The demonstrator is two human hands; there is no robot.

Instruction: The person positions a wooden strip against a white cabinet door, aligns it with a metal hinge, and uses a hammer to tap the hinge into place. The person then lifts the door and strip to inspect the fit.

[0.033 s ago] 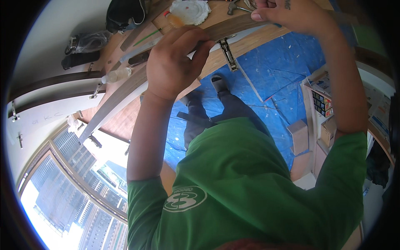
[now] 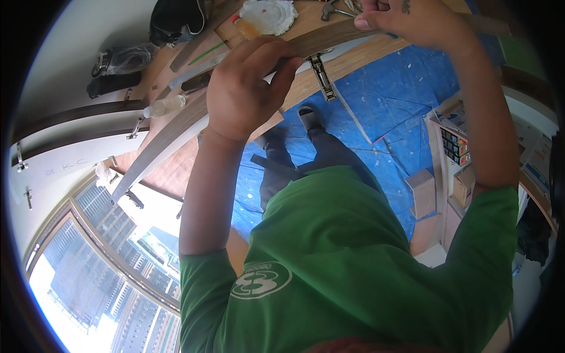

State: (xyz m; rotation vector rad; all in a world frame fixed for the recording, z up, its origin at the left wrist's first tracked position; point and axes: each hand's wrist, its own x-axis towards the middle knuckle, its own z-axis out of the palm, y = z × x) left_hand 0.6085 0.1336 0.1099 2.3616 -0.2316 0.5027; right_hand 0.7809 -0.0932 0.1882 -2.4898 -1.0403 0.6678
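- L hand (image 2: 244, 88) is working at the edge of a long, dark wood-grain panel (image 2: 329, 36); thumb + forefinger are meeting right at the edge, can't tell if anything's pinched btwn them.
- R hand (image 2: 415, 25) is resting on same panel, well to the R of L fingers; thumb is pressing the edge, other fingers are curling up at top of view, partly cut off, so can't tell how tight.
- Panel is running under both sets of fingers, bending (lens) down-L past L wrist and on past R hand.
- Metal cabinet hinge (image 2: 321, 77) is sticking out just R of + below L fingertips; dark hinge (image 2: 134, 199) is showing far down-L of them, nr panel's end.
- Worktop (image 2: 307, 19) is spreading beyond the fingers.
- Claw hammer (image 2: 336, 10) is lying just L of R thumb.
- White crinkled plate (image 2: 268, 16) is sitting above L fingers, w/ orange-capped bottle (image 2: 244, 27) lying btwn.
- Green pencil (image 2: 208, 52) is lying up-L of L fingers; clear bottle (image 2: 166, 106) is lying farther L, lower.
- Blue tarp (image 2: 406, 76) is covering floor below the fingers, sandalled foot (image 2: 311, 117) standing on it.
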